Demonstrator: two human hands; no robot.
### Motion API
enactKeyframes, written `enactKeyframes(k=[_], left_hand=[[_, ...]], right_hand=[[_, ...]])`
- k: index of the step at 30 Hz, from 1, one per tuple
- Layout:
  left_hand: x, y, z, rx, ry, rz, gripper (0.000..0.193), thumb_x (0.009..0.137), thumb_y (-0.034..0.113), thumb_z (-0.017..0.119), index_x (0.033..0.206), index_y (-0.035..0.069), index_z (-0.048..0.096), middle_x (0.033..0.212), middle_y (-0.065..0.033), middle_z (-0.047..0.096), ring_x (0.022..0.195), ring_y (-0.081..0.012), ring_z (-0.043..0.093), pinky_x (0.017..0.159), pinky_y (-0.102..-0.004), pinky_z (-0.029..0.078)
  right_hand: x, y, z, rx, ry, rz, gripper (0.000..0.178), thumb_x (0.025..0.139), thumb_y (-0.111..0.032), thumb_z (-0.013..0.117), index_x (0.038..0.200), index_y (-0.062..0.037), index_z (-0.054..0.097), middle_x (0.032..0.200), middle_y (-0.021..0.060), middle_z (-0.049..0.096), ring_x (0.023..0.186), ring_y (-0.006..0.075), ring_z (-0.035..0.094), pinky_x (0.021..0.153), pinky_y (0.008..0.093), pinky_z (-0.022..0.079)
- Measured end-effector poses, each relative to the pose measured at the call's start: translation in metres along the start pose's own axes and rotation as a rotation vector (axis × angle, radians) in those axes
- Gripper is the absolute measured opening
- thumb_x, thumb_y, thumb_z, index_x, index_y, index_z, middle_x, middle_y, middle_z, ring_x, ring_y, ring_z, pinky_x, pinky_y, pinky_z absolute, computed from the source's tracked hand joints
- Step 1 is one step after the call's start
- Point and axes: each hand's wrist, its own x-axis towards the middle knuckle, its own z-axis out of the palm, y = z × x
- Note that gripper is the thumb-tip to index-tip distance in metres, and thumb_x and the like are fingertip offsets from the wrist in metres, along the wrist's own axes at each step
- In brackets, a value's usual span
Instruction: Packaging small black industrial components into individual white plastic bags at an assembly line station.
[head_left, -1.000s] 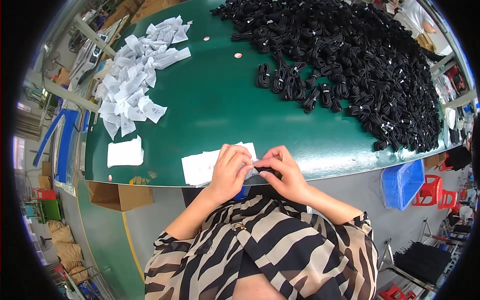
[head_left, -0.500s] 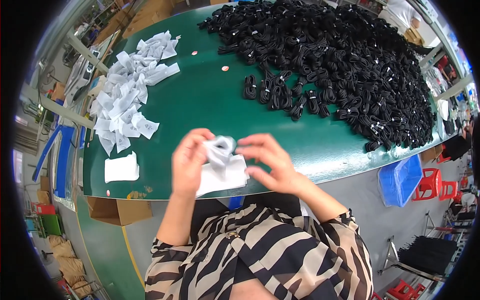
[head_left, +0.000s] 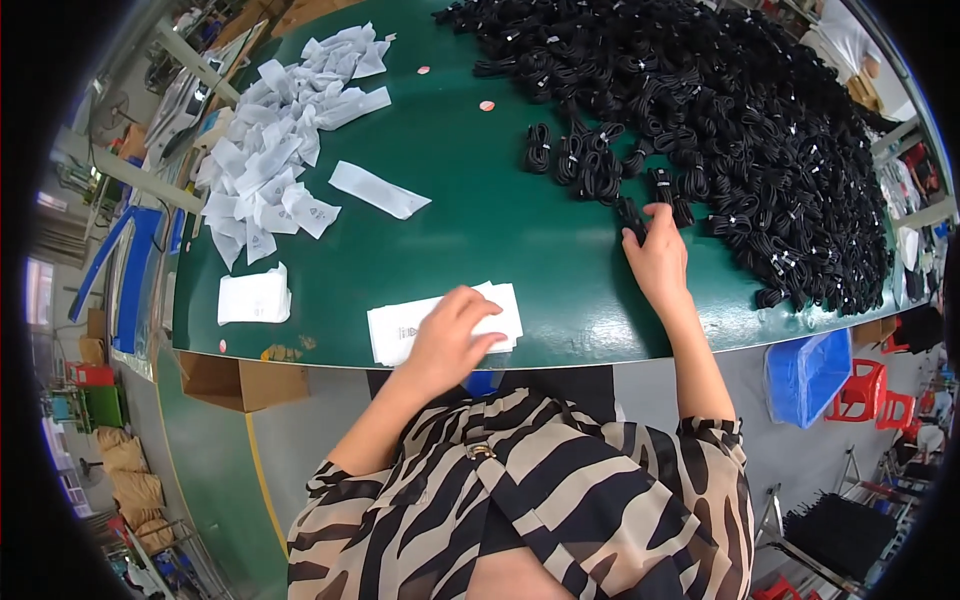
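My left hand lies over a stack of flat white paper-like bags at the near table edge, its fingers apart and thumb spread on the top bag. Farther right, my right hand has thumb and fingers around a small coiled black cable at the near edge of a large heap of coiled black cables. A single filled white bag lies left of the table's middle, beside a pile of similar filled bags.
A second small stack of white bags sits at the near left of the green table. Small round stickers dot the tabletop. Below the table are a cardboard box, a blue bin and red stools.
The white bag that was held between my hands now lies on the table near the filled pile. My left hand moved down to the stack; my right hand reached right to a cable.
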Motion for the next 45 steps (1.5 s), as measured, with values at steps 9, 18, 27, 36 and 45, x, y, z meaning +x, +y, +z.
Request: enactKeyframes(k=[9, 18, 27, 36, 45], left_hand=[[-0.009, -0.009, 0.012, -0.13, -0.042, -0.15, 0.008, 0.087, 0.0, 0.067, 0.092, 0.0, 0.061, 0.085, -0.0087, 0.06, 0.071, -0.0169, 0.057, 0.063, -0.0282, 0.047], [-0.011, -0.009, 0.011, -0.32, -0.02, -0.298, 0.008, 0.087, -0.004, 0.065, 0.091, -0.001, 0.059, 0.091, -0.0073, 0.063, 0.074, -0.0164, 0.058, 0.064, -0.0264, 0.046], [0.003, 0.009, 0.001, -0.094, -0.011, 0.134, 0.009, 0.085, -0.002, 0.066, 0.089, 0.003, 0.06, 0.101, -0.0073, 0.064, 0.092, -0.0202, 0.057, 0.079, -0.0335, 0.046], [0.013, 0.006, -0.014, -0.508, 0.023, -0.174, 0.008, 0.091, 0.007, 0.065, 0.09, 0.002, 0.059, 0.109, -0.0083, 0.059, 0.094, -0.0153, 0.054, 0.08, -0.0282, 0.043], [0.02, 0.02, -0.009, -0.707, 0.05, -0.166, 0.005, 0.094, 0.004, 0.062, 0.093, 0.001, 0.059, 0.111, -0.0077, 0.059, 0.087, -0.0089, 0.051, 0.077, -0.0232, 0.043]], right_hand=[[-0.057, -0.08, -0.042, 0.579, -0.296, -0.139, 0.035, 0.081, -0.007, 0.075, 0.112, -0.0027, 0.06, 0.091, 0.01, 0.059, 0.066, 0.0195, 0.06, 0.059, 0.0292, 0.05], [-0.062, -0.087, -0.044, 0.463, -0.408, -0.648, 0.043, 0.075, -0.008, 0.078, 0.115, -0.0079, 0.063, 0.097, 0.0094, 0.057, 0.073, 0.0263, 0.063, 0.064, 0.0348, 0.053], [-0.068, -0.102, -0.046, 0.938, -0.773, 0.122, 0.038, 0.082, -0.003, 0.078, 0.114, -0.0045, 0.058, 0.105, 0.0085, 0.058, 0.087, 0.0154, 0.063, 0.069, 0.0263, 0.052], [-0.069, -0.112, -0.021, 1.572, -0.315, -0.001, 0.034, 0.08, 0.007, 0.077, 0.104, -0.0013, 0.053, 0.114, 0.0162, 0.057, 0.1, 0.0201, 0.062, 0.082, 0.0308, 0.055], [-0.047, -0.123, -0.044, 1.111, -0.454, -0.153, 0.026, 0.081, -0.004, 0.08, 0.101, 0.0005, 0.064, 0.119, 0.0155, 0.056, 0.096, 0.0206, 0.061, 0.081, 0.0323, 0.054]])
